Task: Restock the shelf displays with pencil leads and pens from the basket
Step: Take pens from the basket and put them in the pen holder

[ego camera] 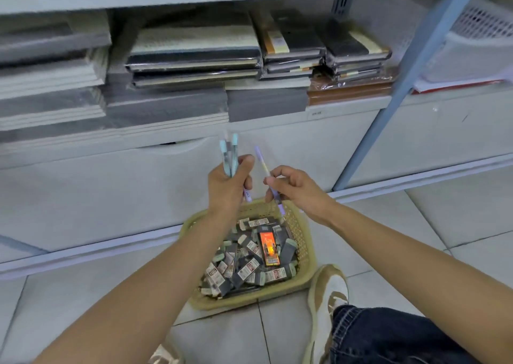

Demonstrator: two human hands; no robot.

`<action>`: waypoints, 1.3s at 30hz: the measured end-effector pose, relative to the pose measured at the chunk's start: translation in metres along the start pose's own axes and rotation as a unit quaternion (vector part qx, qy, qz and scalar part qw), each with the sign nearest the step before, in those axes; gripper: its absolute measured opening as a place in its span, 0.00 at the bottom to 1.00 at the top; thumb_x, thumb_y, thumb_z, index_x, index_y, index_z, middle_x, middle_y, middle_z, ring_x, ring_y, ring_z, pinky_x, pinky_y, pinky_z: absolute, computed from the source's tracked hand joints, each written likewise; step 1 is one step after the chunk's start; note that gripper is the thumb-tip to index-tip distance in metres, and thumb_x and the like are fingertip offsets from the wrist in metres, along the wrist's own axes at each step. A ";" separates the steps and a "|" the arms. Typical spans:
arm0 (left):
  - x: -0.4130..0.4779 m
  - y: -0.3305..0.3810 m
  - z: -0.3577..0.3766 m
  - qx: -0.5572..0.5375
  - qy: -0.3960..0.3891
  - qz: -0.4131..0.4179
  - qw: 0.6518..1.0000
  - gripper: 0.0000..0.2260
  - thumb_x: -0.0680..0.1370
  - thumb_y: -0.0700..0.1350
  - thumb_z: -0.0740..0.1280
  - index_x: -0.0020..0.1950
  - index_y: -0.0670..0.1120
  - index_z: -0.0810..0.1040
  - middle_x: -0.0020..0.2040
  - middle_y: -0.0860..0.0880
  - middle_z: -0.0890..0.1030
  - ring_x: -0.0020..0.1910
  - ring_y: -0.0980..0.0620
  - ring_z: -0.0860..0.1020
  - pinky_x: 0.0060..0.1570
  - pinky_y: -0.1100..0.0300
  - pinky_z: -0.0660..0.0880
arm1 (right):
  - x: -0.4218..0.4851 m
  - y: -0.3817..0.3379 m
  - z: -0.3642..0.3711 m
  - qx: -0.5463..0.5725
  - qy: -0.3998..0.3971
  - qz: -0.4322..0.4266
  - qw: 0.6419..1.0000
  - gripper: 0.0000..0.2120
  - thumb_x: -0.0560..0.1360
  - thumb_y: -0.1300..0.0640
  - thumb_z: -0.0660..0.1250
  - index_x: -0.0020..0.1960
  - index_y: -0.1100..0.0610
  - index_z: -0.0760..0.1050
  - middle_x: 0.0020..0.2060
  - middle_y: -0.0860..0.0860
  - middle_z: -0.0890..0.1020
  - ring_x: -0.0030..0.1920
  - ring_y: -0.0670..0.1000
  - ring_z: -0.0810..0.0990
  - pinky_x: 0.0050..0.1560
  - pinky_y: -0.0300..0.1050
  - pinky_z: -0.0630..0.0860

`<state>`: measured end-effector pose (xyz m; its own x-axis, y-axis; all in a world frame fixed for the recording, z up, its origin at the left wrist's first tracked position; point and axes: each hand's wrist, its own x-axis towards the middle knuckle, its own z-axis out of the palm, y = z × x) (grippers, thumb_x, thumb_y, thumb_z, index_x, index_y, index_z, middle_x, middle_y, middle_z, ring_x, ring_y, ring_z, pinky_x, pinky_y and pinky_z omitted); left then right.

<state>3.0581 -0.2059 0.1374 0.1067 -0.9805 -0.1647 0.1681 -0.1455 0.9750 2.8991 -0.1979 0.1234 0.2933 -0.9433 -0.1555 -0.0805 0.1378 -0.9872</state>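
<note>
A jeans-clad knee point(388, 336) and a tan shoe point(327, 297) frame the floor. A bunch of teal-capped pens point(234, 155) stands upright in the closed left grip point(230, 183). Just beside it, the right grip point(288, 189) pinches one purple pen point(261, 160). Below both grips sits the basket point(303, 238) of pencil lead packs point(244, 269), with stacked notebooks point(194, 55) on the shelf point(347, 109) beyond.

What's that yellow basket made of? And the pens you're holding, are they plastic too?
The basket looks like plastic: it is a dull tan-yellow, and its walls are moulded into a lattice of small holes. The pens in the left hand and the purple pen in the right hand look plastic too, with smooth pastel caps and bodies. Blur leaves the finish uncertain.
</note>
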 end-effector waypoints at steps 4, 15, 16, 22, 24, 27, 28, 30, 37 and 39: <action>-0.010 0.051 -0.009 0.010 -0.016 0.043 0.999 0.05 0.77 0.41 0.71 0.41 0.42 0.81 0.22 0.52 0.72 0.17 0.57 0.64 0.17 0.69 0.61 | -0.006 -0.041 0.005 -0.038 -0.060 -0.012 0.997 0.05 0.79 0.57 0.65 0.50 0.59 0.75 0.31 0.49 0.82 0.36 0.48 0.81 0.44 0.39 0.77; -0.023 0.145 -0.040 -0.023 0.036 0.077 0.996 0.13 0.75 0.48 0.73 0.32 0.47 0.78 0.23 0.50 0.71 0.16 0.56 0.66 0.18 0.68 0.61 | -0.010 -0.158 -0.013 0.067 0.019 -0.167 0.984 0.11 0.76 0.56 0.66 0.56 0.58 0.77 0.46 0.54 0.85 0.43 0.50 0.83 0.44 0.39 0.77; -0.025 0.153 -0.038 -0.029 0.031 0.083 0.996 0.12 0.75 0.48 0.73 0.33 0.46 0.78 0.23 0.51 0.72 0.16 0.56 0.67 0.18 0.68 0.61 | -0.008 -0.170 -0.012 0.056 0.046 -0.194 0.978 0.09 0.77 0.56 0.65 0.55 0.57 0.78 0.45 0.53 0.85 0.41 0.49 0.82 0.43 0.39 0.76; -0.030 0.221 -0.023 -0.030 -0.032 0.155 0.987 0.10 0.80 0.47 0.66 0.44 0.42 0.82 0.26 0.51 0.72 0.17 0.56 0.64 0.18 0.67 0.58 | -0.004 -0.267 -0.013 0.031 0.149 -0.346 0.926 0.07 0.80 0.60 0.62 0.51 0.57 0.79 0.44 0.52 0.84 0.44 0.48 0.82 0.41 0.38 0.77; -0.029 0.246 -0.024 -0.027 -0.054 0.182 0.982 0.09 0.80 0.44 0.63 0.47 0.46 0.83 0.29 0.50 0.72 0.18 0.57 0.61 0.18 0.66 0.57 | -0.005 -0.301 -0.019 0.006 0.175 -0.391 0.904 0.07 0.81 0.59 0.62 0.52 0.58 0.78 0.45 0.53 0.84 0.45 0.50 0.83 0.42 0.39 0.78; -0.023 0.275 -0.027 0.004 -0.084 0.220 0.972 0.10 0.80 0.41 0.61 0.50 0.46 0.82 0.29 0.52 0.75 0.18 0.57 0.60 0.18 0.65 0.57 | -0.002 -0.342 -0.027 -0.060 0.219 -0.428 0.875 0.07 0.81 0.59 0.62 0.51 0.59 0.77 0.43 0.53 0.84 0.43 0.49 0.83 0.41 0.40 0.79; -0.021 0.282 -0.029 0.012 -0.095 0.232 0.968 0.09 0.81 0.42 0.61 0.50 0.46 0.82 0.30 0.52 0.77 0.18 0.57 0.60 0.18 0.65 0.57 | 0.001 -0.351 -0.029 -0.087 0.229 -0.432 0.868 0.07 0.81 0.60 0.61 0.51 0.61 0.77 0.42 0.53 0.84 0.42 0.48 0.83 0.40 0.40 0.79; -0.016 0.292 -0.032 0.036 -0.109 0.259 0.959 0.08 0.82 0.45 0.62 0.51 0.44 0.80 0.37 0.50 0.84 0.18 0.56 0.59 0.19 0.64 0.56 | 0.010 -0.366 -0.029 -0.146 0.236 -0.430 0.859 0.10 0.81 0.60 0.61 0.52 0.67 0.76 0.41 0.53 0.83 0.39 0.47 0.82 0.39 0.40 0.78; -0.002 0.309 -0.034 0.044 -0.103 0.278 0.954 0.07 0.79 0.49 0.66 0.45 0.47 0.75 0.49 0.46 0.86 0.20 0.56 0.57 0.19 0.66 0.58 | 0.035 -0.390 -0.040 -0.185 0.226 -0.443 0.847 0.11 0.81 0.60 0.60 0.52 0.69 0.76 0.39 0.52 0.83 0.38 0.45 0.81 0.39 0.38 0.77; 0.001 0.312 -0.032 0.040 -0.098 0.268 0.958 0.08 0.77 0.51 0.68 0.42 0.47 0.78 0.48 0.47 0.86 0.21 0.55 0.57 0.20 0.64 0.58 | 0.041 -0.388 -0.041 -0.222 0.215 -0.422 0.852 0.10 0.81 0.60 0.61 0.51 0.66 0.77 0.39 0.51 0.83 0.38 0.45 0.81 0.39 0.39 0.78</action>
<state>3.1424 -0.2479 0.4369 -0.0315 -0.9219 0.3861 0.0635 0.3837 0.9213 2.9037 -0.3022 0.5011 0.0563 -0.6865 0.7250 -0.3935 -0.6826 -0.6158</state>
